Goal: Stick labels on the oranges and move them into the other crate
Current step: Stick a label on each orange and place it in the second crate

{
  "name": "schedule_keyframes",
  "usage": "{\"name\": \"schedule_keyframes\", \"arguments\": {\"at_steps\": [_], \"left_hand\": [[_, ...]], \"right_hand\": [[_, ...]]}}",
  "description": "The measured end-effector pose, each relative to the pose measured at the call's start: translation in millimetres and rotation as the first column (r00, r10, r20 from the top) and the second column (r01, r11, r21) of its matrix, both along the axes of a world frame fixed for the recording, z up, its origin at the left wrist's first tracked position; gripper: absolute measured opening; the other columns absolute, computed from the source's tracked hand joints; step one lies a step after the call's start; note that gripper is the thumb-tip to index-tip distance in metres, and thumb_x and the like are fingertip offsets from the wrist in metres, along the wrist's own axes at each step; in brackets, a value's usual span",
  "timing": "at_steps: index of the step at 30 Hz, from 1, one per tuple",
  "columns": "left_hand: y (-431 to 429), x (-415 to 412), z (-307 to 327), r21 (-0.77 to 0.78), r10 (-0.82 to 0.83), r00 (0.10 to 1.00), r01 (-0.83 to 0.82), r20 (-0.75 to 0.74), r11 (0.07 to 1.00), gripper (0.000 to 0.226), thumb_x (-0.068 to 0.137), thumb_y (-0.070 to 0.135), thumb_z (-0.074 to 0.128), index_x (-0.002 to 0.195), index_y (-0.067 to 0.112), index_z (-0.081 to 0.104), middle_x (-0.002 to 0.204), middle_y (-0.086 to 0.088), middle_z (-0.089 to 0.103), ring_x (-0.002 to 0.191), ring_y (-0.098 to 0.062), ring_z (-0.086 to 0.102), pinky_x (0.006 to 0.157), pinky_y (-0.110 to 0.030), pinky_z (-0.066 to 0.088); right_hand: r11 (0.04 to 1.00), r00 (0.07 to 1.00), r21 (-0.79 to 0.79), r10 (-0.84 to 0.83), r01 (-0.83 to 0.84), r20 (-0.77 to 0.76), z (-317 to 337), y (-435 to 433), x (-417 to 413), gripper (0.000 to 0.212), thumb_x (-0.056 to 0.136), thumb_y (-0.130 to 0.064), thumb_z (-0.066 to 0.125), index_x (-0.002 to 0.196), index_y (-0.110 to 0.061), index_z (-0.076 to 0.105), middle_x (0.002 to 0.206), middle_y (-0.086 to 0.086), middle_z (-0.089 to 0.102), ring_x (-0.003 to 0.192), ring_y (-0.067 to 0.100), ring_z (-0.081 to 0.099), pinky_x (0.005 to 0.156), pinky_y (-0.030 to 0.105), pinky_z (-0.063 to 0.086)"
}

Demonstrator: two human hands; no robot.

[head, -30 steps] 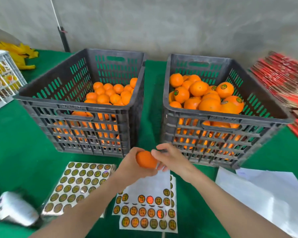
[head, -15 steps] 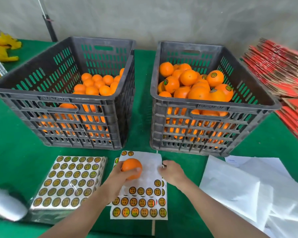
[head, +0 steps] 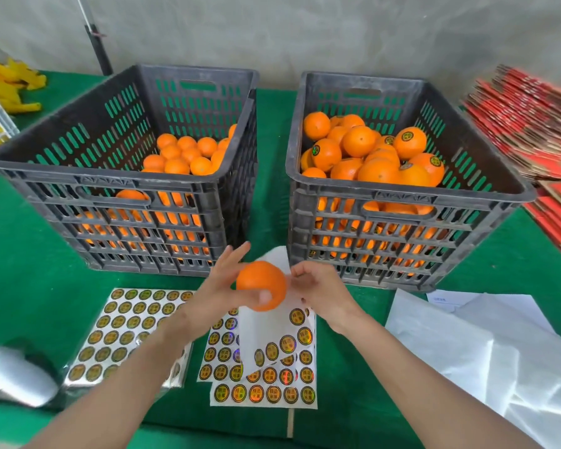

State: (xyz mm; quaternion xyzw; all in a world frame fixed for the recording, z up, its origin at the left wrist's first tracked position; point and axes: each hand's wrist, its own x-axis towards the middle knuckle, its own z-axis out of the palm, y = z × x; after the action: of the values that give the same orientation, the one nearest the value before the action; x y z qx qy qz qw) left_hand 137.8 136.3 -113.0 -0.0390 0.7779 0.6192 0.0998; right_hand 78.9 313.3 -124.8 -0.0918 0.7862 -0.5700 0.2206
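Note:
My left hand (head: 219, 288) grips a bare orange (head: 261, 285) above the table, in front of the gap between two dark crates. My right hand (head: 319, 288) is just right of it, fingers curled and pinching the upper edge of a label sheet (head: 266, 328), which curls up off the table behind the orange. The left crate (head: 110, 183) holds oranges without labels (head: 182, 157). In the right crate (head: 402, 197) the heaped oranges (head: 370, 157) carry round labels on several of them.
More label sheets lie under my arms: a wrapped pack (head: 127, 328) at the left and a flat sheet (head: 263, 393) in front. White backing papers (head: 467, 351) spread at the right, red flat cartons (head: 531, 124) beyond them. A white object (head: 13, 377) lies lower left.
My left hand lifted the orange higher, off the sheet. The right hand rose from the sheet's right edge, and the sheet now curls up with it.

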Motion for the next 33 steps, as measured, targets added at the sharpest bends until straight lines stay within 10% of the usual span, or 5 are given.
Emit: {"name": "schedule_keyframes", "arguments": {"at_steps": [5,20,27,33], "left_hand": [[-8,-24,34,0.086,-0.146,0.989,0.147,-0.019,0.985,0.070,0.035,0.075,0.076,0.086,0.027,0.075,0.095,0.004,0.074,0.093,-0.009,0.067,0.085,-0.028,0.042],[-27,-47,37,0.122,-0.198,0.971,0.182,0.137,0.976,0.073,0.049,0.054,0.074,0.104,0.005,0.065,0.101,-0.016,0.070,0.091,-0.026,0.068,0.081,-0.033,0.055],[-17,-63,29,0.056,-0.277,0.938,0.272,0.207,0.961,0.063,0.047,0.052,0.070,0.094,0.011,0.066,0.089,-0.004,0.072,0.083,-0.015,0.068,0.070,-0.020,0.053],[-9,-72,30,-0.001,-0.330,0.909,0.341,0.255,0.940,0.067,0.050,0.052,0.070,0.098,0.004,0.066,0.096,-0.012,0.068,0.091,-0.024,0.064,0.090,-0.037,0.049]], "right_hand": [[0.982,0.999,-0.187,0.004,0.004,0.045,29,5,4,0.014,0.089,-0.006,0.060,0.092,-0.019,0.063,0.079,0.001,0.068,0.068,0.009,0.064,0.058,0.021,0.048],[0.985,0.991,-0.154,0.059,-0.077,-0.120,30,21,21,0.033,0.074,0.003,0.074,0.071,-0.030,0.076,0.081,0.002,0.074,0.080,0.026,0.069,0.078,0.033,0.058],[0.984,0.997,-0.175,-0.033,0.021,-0.064,11,21,31,0.035,0.075,0.005,0.071,0.077,-0.030,0.074,0.080,-0.008,0.074,0.077,0.006,0.069,0.073,0.017,0.053],[0.966,0.994,-0.249,-0.091,0.072,-0.064,7,21,32,0.032,0.074,0.008,0.071,0.069,-0.023,0.074,0.072,-0.002,0.073,0.067,0.007,0.066,0.066,0.017,0.052]]}}
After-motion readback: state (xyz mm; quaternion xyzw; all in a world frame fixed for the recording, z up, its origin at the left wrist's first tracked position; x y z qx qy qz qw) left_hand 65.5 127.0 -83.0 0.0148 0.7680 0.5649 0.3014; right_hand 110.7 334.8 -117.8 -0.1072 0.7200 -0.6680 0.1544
